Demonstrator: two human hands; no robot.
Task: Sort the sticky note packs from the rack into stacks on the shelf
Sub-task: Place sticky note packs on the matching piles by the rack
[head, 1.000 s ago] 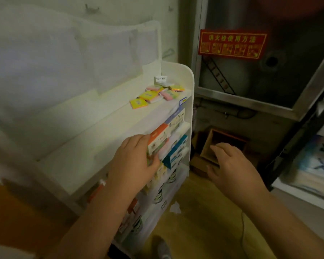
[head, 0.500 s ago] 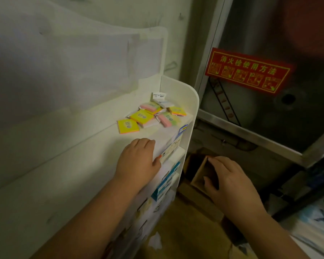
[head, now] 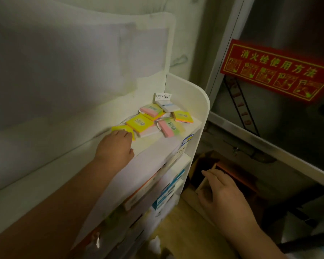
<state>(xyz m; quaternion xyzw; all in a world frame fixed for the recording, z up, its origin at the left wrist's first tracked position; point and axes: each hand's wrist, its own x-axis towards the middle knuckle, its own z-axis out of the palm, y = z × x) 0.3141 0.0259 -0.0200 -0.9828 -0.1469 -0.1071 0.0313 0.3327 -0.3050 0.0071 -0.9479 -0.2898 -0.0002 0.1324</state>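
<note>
The nearest yellow pack [head: 122, 130] is being touched by the left hand [head: 114, 146] on the top shelf [head: 151, 144], beside a loose pile [head: 157, 118]; a grip cannot be told. Stacking is probably being started. The right hand [head: 221, 193] is being held loosely open, low.

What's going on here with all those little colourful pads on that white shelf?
A person is sorting sticky note packs on the top shelf of a white rack. Their left hand reaches onto the shelf with its fingers on a yellow pack at the near end of a loose pile of yellow and pink packs. No tidy stacks yet. The right hand hangs low beside the rack, holding nothing.
</note>
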